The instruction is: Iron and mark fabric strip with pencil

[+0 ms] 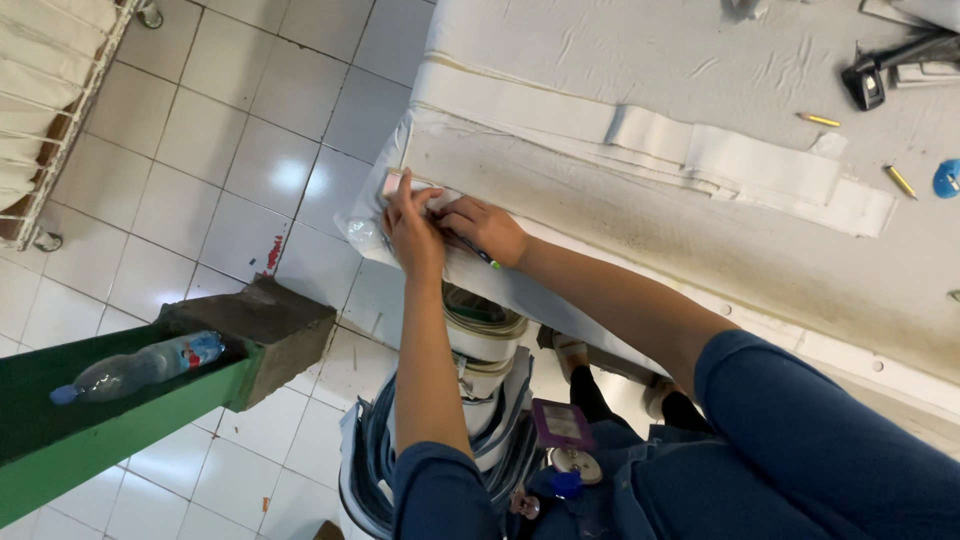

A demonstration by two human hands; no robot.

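Both my hands meet at the near corner of a fabric-covered work table point(620, 60). My left hand point(412, 228) presses flat on a small pinkish-white slip point(392, 183) lying at the table's corner edge. My right hand point(487, 228) is closed around a dark pen point(484, 256), its tip pointing toward the slip. Both forearms wear dark blue sleeves pushed up. A stack of long white fabric strips point(700, 155) lies on the table just beyond my hands.
Two yellow pencils point(819, 120), a black tool point(866, 84) and a blue round object point(948, 178) lie at the table's far right. A plastic bottle point(135, 368) rests in a green beam on the left. Rolls of tape point(485, 330) and bundled cloth sit below the table.
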